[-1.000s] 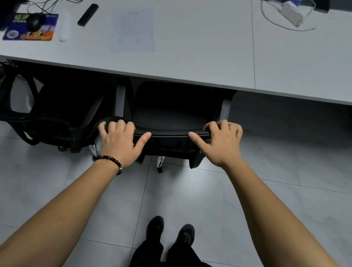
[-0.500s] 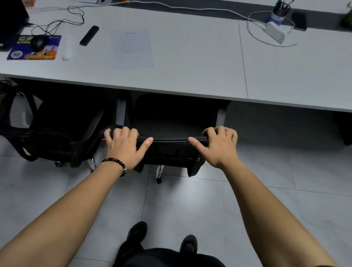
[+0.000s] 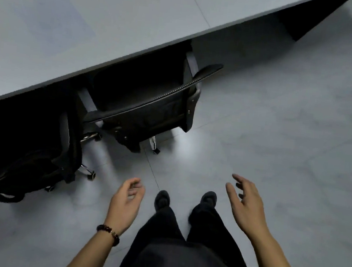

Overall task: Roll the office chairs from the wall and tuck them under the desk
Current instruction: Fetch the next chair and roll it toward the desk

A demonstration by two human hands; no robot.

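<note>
Head view, tilted hard, and both hands are free of everything. The left hand (image 3: pixel 126 204) hangs above the floor (image 3: pixel 279 145), well short of the chair, palm turned inward, fingers loosely curled with a gap to the thumb, holding nothing. A dark bead bracelet (image 3: pixel 108 233) circles that wrist, and the bare forearm runs back toward the bottom of the frame. The right hand (image 3: pixel 248 205) floats wider open, fingers spread and pointing toward the chair, palm facing inward, also empty; its forearm angles away to the lower right.

The office chair (image 3: pixel 151 108) sits tucked under the grey tabletop (image 3: pixel 96 14): only the top edge of its black backrest and the rear frame stick out past the tabletop's edge, with casters showing on the floor below it. Left of that chair, a second chair (image 3: pixel 25 155), dark and partly in shadow, is also pushed beneath the tabletop, its back protruding further.

Between the hands and nearer than the chair, the person's dark trousers (image 3: pixel 178 254) and black shoes (image 3: pixel 163 200) stand on the pale tiled floor.
</note>
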